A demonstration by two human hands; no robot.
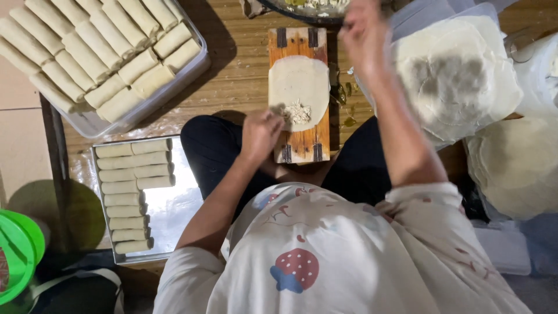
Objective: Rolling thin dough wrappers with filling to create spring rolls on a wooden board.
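Trays point(195, 64) of rolls flank left hand point(260, 135) beside wrapper point(299, 84) on board point(297, 40)

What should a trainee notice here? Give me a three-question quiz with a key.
1. True or false: the wrapper on the wooden board already has filling on it.
2. Which hand is at the near edge of the wrapper: A) left hand, B) right hand?
3. Fill in: the finished rolls lie in the upper tray, and more rolls sit in the ____ tray below it.

Key:
1. True: a small heap sits near its near edge.
2. A; the right hand is raised toward the bowl at the top.
3. Metal.
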